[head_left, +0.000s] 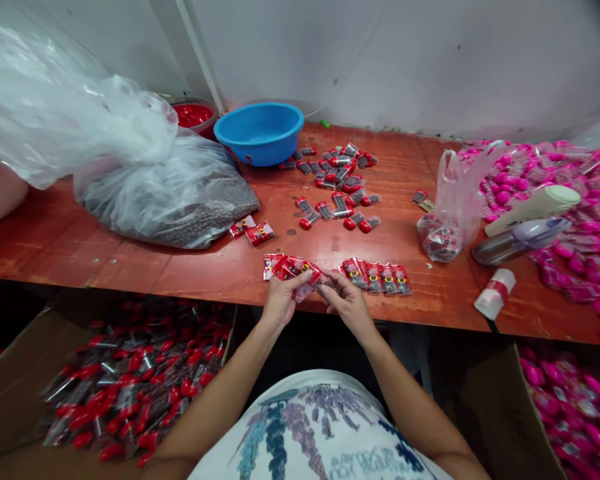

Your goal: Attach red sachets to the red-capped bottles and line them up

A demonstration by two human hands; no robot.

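Near the table's front edge, my left hand point(280, 300) is closed round several small red printed packets point(296, 267), its thumb lying over them. My right hand point(347, 301) pinches at the right end of that bunch with thumb and fingers. Exactly what lies between those fingertips is partly hidden, but it looks like one packet's dark end. Just right of it is an overlapping row of red packets with dark lower halves point(374, 277). Two loose red packets point(260, 233) rest farther back on the left.
Red-capped clear tubes with dark contents point(343, 170) are scattered behind my hands. A blue basin point(260, 133) and a plastic bag of dark beads point(165, 193) stand left. Pink items point(525, 180), a small bag point(443, 237) and a bottle point(510, 240) are right. Cartons flank me below.
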